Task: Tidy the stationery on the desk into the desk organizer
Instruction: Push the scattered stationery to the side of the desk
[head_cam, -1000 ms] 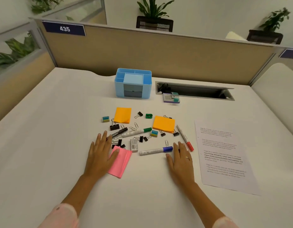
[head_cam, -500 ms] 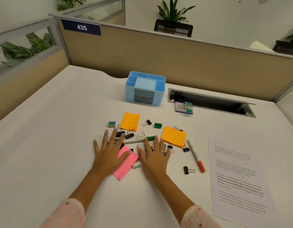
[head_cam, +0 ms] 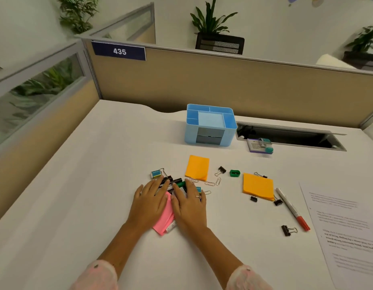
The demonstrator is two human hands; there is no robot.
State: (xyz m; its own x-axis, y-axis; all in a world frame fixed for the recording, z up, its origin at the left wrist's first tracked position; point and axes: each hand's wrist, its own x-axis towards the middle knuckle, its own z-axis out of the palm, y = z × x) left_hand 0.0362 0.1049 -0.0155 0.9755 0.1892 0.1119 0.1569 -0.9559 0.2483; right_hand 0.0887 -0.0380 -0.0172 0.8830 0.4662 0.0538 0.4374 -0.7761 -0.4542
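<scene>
**Hands flat over the clutter at the desk's middle**

Near the middle of the desk (head_cam: 76, 185), both hands lay side by side, palms down. The left hand (head_cam: 149, 203) had its fingers straight and spread, resting on a pink pad of sticky notes (head_cam: 165, 218) and reaching onto black markers (head_cam: 171, 182). The right hand (head_cam: 188, 203), a ring on one finger, pressed flat with straight fingers over a green marker (head_cam: 181, 183) and small bits beneath it; neither hand gripped anything. A white marker end (head_cam: 171, 227) poked out from under the pink pad toward the near edge.

Toward the far edge stood the blue organizer (head_cam: 210, 127), upright, its top compartments holding nothing that could be seen. Just to its right, beside a cable slot (head_cam: 290, 137) in the desk, sat a small box of staples (head_cam: 259, 145).

Between the organizer and the hands lay an orange pad (head_cam: 197, 167), with a binder clip (head_cam: 221, 170) and a green sharpener (head_cam: 235, 173) to its right and loose paper clips (head_cam: 212, 182) just below it. A small eraser (head_cam: 156, 173) sat left of the orange pad. A second orange pad (head_cam: 257, 186) lay further right, small black clips around its corners. Beside it, a red-capped marker (head_cam: 292, 208) lay slanted, apart from another binder clip (head_cam: 288, 230). A printed sheet (head_cam: 346, 233) covered the right edge.
</scene>
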